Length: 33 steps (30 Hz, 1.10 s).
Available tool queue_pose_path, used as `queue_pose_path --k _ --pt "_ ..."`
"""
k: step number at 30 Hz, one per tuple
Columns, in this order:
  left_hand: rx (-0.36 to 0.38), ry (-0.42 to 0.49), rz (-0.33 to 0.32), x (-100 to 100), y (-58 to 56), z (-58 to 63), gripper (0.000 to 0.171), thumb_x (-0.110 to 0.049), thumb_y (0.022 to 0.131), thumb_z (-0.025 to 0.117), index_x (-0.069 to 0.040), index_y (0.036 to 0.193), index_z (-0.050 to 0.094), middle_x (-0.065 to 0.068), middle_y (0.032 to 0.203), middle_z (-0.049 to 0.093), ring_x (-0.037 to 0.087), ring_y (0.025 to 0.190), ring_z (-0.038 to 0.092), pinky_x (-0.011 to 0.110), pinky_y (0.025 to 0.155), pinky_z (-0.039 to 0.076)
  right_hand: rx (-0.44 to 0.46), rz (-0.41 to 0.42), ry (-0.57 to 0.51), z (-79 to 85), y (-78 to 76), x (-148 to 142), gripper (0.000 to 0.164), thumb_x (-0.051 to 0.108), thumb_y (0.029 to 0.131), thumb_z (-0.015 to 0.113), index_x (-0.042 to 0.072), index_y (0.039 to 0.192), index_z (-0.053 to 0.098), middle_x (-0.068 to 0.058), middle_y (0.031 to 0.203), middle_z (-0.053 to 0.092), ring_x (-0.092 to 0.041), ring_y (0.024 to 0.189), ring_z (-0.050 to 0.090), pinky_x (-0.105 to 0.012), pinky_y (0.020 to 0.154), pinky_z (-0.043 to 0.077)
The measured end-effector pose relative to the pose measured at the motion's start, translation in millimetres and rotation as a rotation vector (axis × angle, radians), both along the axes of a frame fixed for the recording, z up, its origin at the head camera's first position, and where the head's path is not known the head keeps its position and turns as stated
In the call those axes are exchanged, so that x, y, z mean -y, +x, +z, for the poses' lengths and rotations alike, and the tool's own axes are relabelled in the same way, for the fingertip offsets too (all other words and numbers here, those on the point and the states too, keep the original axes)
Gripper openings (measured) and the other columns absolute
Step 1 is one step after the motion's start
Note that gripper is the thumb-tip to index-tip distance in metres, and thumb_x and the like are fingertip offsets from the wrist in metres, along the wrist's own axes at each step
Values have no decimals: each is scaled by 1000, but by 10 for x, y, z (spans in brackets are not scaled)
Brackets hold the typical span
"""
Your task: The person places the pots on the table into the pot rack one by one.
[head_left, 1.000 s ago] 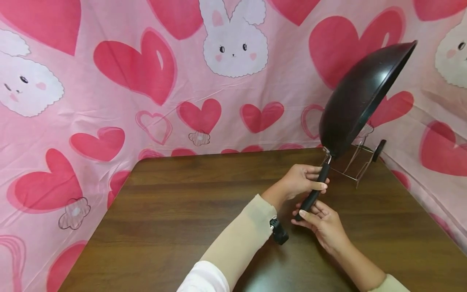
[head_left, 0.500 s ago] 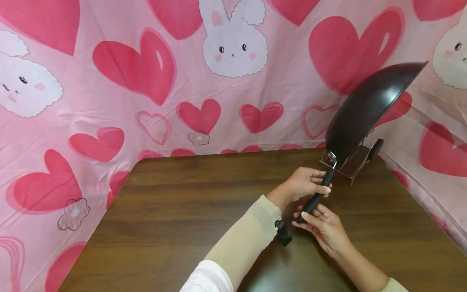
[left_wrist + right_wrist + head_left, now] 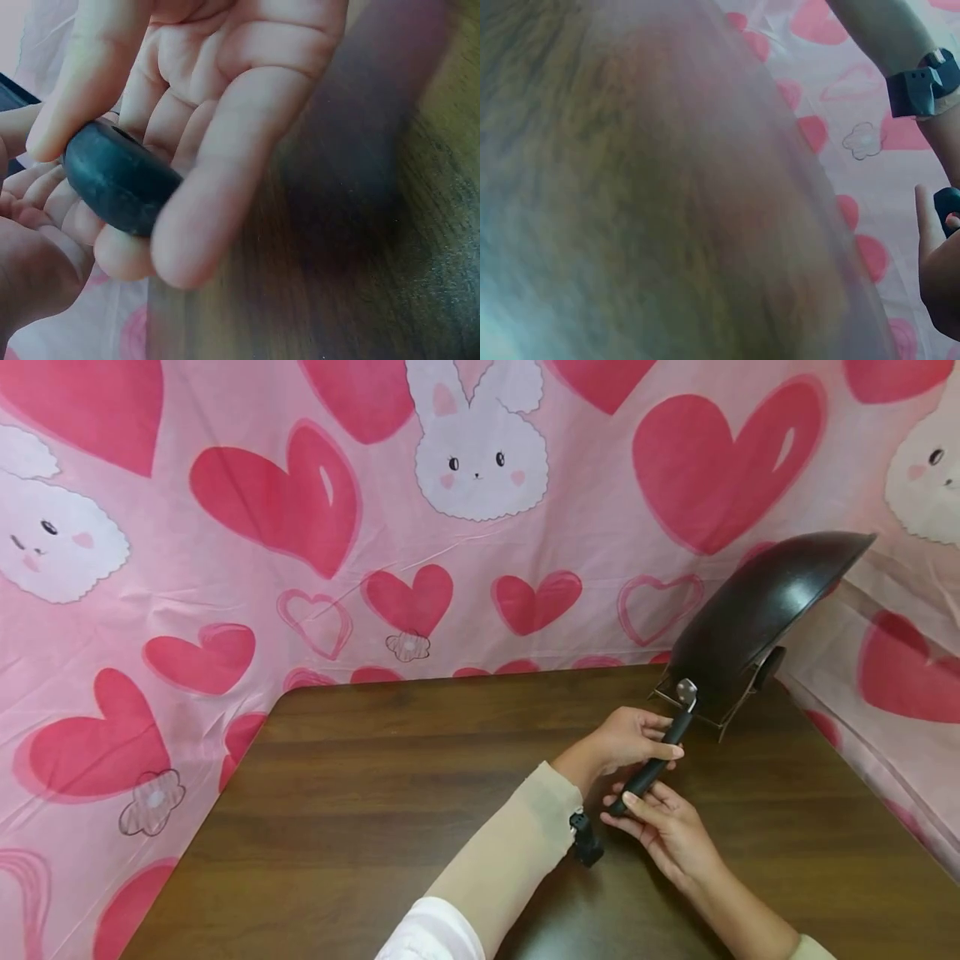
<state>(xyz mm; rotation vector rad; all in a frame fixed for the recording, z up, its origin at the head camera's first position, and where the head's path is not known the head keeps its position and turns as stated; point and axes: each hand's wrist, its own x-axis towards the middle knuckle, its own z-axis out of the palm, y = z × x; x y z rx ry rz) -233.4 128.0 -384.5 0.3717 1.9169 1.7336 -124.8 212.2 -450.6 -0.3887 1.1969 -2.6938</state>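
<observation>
A dark wok [image 3: 761, 610] is held tilted at the right of the head view, its rounded underside facing up and left. My left hand [image 3: 628, 739] grips its black handle [image 3: 645, 775] near the metal neck [image 3: 686, 692]. Lower down, my right hand [image 3: 671, 827] holds the handle's end, thumb on top. The handle's rounded end [image 3: 120, 180] shows large between fingers in the left wrist view. Behind the wok stands a thin wire rack [image 3: 708, 722] with a black round-ended part [image 3: 769, 667]. Most of the rack is hidden; whether the wok touches it, I cannot tell.
A brown wooden table [image 3: 360, 810] lies under both hands. Pink cloth [image 3: 465, 552] with hearts and rabbits hangs along its back and sides. A small black camera [image 3: 587, 839] is strapped on the left wrist.
The wok has come down and tipped further over to the right, now covering more of the rack. My left hand has shifted slightly right and down; the right hand keeps nearly the same place.
</observation>
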Motion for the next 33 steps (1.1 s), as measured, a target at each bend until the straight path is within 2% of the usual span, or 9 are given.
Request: queue_pose_path --k 5,9,12,15,19,22,27,29,33 --pt "-40 -50 16 -9 6 17 37 0 80 78 -5 115 70 5 80 73 17 66 71 25 66 56 -5 7 -20 38 -33 -50 31 -9 101 36 -1 122 57 -11 112 63 -24 105 65 -43 91 51" --pt "-123 -122 18 -23 1 38 38 -3 77 81 -9 114 72 1 87 74 12 68 69 21 69 54 -21 14 -27 50 -65 -101 30 -9 102 34 -3 120 57 -12 111 65 -25 106 65 -43 91 51" --pt "-183 -177 24 -29 -5 41 37 -7 76 84 -11 112 73 -2 89 74 7 71 67 19 71 52 -36 14 3 51 -81 -135 30 -9 102 34 -4 120 57 -13 113 65 -25 107 65 -42 91 51" --pt "-184 -168 29 -24 -3 33 37 -7 76 84 -11 112 73 -2 88 73 8 71 67 20 71 52 -53 2 61 46 -86 -157 30 -9 102 35 -5 124 55 -14 116 64 -25 109 64 -41 91 51" --pt "-176 -145 39 2 3 9 37 -5 75 84 -10 111 73 -2 87 73 8 74 67 21 71 53 -45 -12 172 53 -84 -187 28 -7 101 39 -5 125 54 -12 116 65 -25 110 64 -40 91 51" --pt "-190 -136 40 36 16 -15 38 -3 74 84 -9 109 73 -2 90 73 7 80 67 20 73 53 -13 -16 271 77 -80 -220 22 -3 102 42 1 118 57 -8 108 69 -23 102 67 -40 89 53" --pt "-158 -69 21 124 60 -57 35 0 75 82 -8 108 74 -2 92 73 5 82 66 22 72 53 19 -14 433 132 -60 -293 17 4 102 46 7 112 60 -5 99 69 -20 90 68 -41 84 56" --pt "-147 -36 13 155 74 -69 35 1 76 81 -8 109 73 -1 93 74 6 81 67 22 72 53 21 -13 520 160 -56 -339 16 7 103 47 6 112 59 -8 99 68 -21 87 68 -43 81 56" --pt "-138 48 0 217 73 -91 36 4 78 78 -4 113 71 5 97 74 9 82 69 21 73 55 8 -75 737 221 -51 -439 23 12 102 50 -8 114 54 -17 98 64 -24 82 67 -43 73 58"
